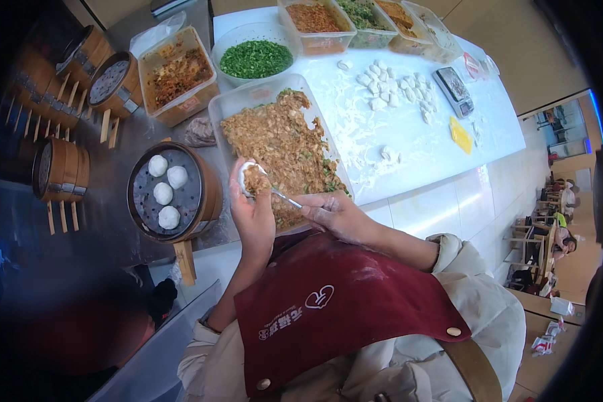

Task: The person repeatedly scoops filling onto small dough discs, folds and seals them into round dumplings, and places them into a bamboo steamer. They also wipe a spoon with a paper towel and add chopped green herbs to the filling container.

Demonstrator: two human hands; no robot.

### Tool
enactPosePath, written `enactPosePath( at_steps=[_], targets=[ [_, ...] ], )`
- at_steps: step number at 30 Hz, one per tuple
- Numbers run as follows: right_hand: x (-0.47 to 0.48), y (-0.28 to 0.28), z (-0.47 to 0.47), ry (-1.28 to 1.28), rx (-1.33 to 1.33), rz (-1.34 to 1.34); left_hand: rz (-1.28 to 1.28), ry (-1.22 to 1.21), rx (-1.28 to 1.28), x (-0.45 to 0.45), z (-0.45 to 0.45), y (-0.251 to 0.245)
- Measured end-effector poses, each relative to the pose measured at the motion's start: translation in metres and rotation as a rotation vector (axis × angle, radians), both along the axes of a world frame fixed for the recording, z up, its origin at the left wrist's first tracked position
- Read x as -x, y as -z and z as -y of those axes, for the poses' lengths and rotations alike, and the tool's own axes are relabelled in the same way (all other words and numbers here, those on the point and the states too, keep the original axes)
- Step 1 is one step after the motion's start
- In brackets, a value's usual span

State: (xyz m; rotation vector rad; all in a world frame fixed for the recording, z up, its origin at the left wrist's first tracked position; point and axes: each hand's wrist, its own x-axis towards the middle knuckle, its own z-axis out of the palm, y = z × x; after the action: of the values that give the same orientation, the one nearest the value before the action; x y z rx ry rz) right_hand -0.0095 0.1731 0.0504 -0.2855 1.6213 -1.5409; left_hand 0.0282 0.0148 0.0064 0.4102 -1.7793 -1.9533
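Note:
My left hand (254, 213) cups a white dough wrapper (242, 182) with a mound of brown filling (257, 180) in it. From the right, my right hand (339, 213) grips a thin metal utensil (287, 198), its tip at the filling and its end hidden. Both hands are over the near edge of a clear plastic tub (218, 113) of brown minced filling with green bits (276, 135). To the left stands a round bamboo steamer (208, 186) with several white filled buns (169, 217) on its dark perforated liner.
Small dough pieces (382, 83), a digital scale (455, 90) and a yellow scraper (461, 134) lie on the floured white board (422, 158). Behind are a bowl of chopped greens (256, 58) and filling tubs (326, 42). Stacked steamers (75, 171) line the left; a person (80, 311) is at lower left.

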Motion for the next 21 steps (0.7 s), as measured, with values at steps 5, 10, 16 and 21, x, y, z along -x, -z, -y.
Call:
enactPosePath(
  at_steps=[5,10,16,21],
  targets=[
    [0.017,-0.004,-0.017,-0.081,-0.259,-0.333,0.074,0.051,-0.527,0.005,0.029,-0.004],
    [0.022,0.013,0.004,-0.013,-0.172,-0.947,0.055,0.235,-0.973,0.004,0.037,-0.006],
    [0.042,0.015,0.003,-0.226,-0.463,-1.111,0.136,0.160,-0.882,-0.006,0.038,-0.007],
    [0.040,0.010,0.013,-0.145,0.024,-0.984,0.087,0.251,-1.165,-0.012,0.037,-0.012]
  ],
)
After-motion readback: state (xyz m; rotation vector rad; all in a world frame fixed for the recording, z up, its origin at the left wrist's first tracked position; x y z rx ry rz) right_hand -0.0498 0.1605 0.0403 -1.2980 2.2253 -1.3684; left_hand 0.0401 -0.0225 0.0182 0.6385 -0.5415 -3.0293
